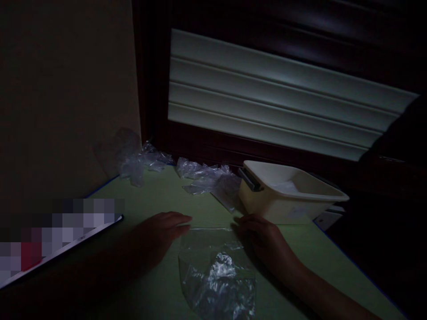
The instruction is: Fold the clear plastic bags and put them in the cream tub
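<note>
A clear plastic bag [218, 284] lies flat on the green table [160, 191], its upper edge running between my two hands. At that edge's left end is my left hand [163, 231], palm down with fingers stretched out and a little apart. My right hand [258, 231] rests by the right end, its fingers bent and close together; what its fingertips touch or hold is too dark to make out. The lower part of the bag is crumpled and shiny.
Crumpled clear bags [140, 160] lie at the back left, and more plastic [207, 175] sits at the back middle. A cream bin [273, 204] with a dark handle stands at the back right. A lit screen [80, 240], partly blurred out, is at the left.
</note>
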{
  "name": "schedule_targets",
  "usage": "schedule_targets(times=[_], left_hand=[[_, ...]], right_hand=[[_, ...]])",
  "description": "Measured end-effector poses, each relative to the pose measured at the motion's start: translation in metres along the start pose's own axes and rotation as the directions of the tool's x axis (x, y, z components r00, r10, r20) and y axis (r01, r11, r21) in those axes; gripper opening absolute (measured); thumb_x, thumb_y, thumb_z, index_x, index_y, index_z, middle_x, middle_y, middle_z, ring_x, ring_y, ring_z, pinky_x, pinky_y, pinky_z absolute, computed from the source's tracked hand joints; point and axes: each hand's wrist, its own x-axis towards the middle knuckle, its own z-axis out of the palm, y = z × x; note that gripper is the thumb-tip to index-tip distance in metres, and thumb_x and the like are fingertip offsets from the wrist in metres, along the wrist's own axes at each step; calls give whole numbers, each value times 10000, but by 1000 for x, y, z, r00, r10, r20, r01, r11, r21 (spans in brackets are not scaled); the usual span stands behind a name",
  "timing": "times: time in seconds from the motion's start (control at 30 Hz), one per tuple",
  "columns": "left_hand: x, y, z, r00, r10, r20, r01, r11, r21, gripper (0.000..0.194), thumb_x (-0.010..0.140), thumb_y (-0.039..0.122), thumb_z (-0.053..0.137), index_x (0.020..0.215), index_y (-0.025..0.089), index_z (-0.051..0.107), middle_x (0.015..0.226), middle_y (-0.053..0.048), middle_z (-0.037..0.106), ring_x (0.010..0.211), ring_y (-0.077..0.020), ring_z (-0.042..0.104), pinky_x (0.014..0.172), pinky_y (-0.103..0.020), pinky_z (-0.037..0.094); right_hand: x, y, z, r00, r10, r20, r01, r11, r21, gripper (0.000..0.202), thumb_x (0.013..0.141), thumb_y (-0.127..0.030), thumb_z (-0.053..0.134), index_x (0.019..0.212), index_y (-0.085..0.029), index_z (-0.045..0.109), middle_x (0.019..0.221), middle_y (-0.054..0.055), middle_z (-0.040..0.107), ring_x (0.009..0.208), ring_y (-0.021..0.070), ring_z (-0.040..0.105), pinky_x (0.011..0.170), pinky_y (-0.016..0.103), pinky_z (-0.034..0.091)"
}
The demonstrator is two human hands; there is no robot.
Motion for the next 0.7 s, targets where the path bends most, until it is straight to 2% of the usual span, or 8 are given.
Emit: schedule_targets(times=[0.13, 0.23, 0.33, 0.43, 0.53, 0.63, 0.7], left_hand=[[-5, -6, 7, 992, 99, 74, -92, 992, -91, 409, 784, -7, 406, 1042, 186, 657, 1195, -68, 638, 1143, -213, 545, 973, -354, 429], [-7, -8, 7, 991, 106, 84, -96, 989, -115, 436, 786, -4, 405, 1098, 188, 642, 1194, -71, 641, 1145, -208, 551, 969, -358, 442], [-7, -7, 8, 992, 110, 58, -101, 985, -140, 442, 786, -6, 399, 1111, 172, 641, 1202, -81, 637, 1139, -206, 558, 963, -351, 453], [-5, -5, 9, 998, 58, 36, -50, 982, -181, 408, 804, 16, 406, 1081, 169, 663, 1177, -80, 652, 1100, -204, 590, 957, -344, 463], [-2, -1, 9, 1000, 10, 20, -5, 974, -227, 382, 824, 30, 403, 1032, 179, 686, 1141, -60, 674, 1074, -184, 608, 962, -314, 462], [-1, 0, 5, 1000, 2, 19, 2, 974, -225, 382, 807, 22, 406, 998, 174, 699, 1114, -66, 686, 1052, -180, 624, 941, -293, 478], [-1, 0, 3, 999, 13, 33, -6, 978, -206, 383, 794, 20, 411, 1000, 163, 699, 1116, -86, 683, 1045, -190, 629, 929, -302, 487]], right_hand=[[0, -5, -3, 1000, -6, -10, 5, 998, -57, 224, 794, -132, 497, 812, -200, 709, 935, 96, 676, 857, 232, 633, 768, 368, 496], [1, -13, -4, 999, -53, 1, 53, 994, -99, 319, 757, -84, 482, 982, -197, 677, 1019, 101, 667, 912, 235, 624, 797, 370, 496], [6, -32, -3, 982, -164, 96, 177, 973, -145, 449, 733, -45, 457, 1121, -188, 630, 1126, 109, 647, 1022, 240, 599, 875, 385, 475], [20, -57, 3, 933, -242, 267, 293, 940, -173, 458, 747, -31, 465, 1153, -178, 618, 1162, 107, 647, 1039, 231, 603, 907, 365, 459], [36, -76, 13, 857, -299, 419, 405, 894, -191, 382, 766, -35, 508, 1105, -162, 631, 1137, 108, 659, 1038, 222, 606, 936, 346, 428], [43, -82, 18, 802, -261, 538, 447, 859, -249, 290, 806, -49, 516, 1029, -175, 652, 1101, 96, 677, 1031, 220, 613, 1007, 401, 352], [40, -79, 14, 794, -213, 569, 434, 854, -286, 279, 816, -45, 513, 1026, -164, 654, 1138, 106, 664, 1063, 230, 601, 1048, 443, 292]])
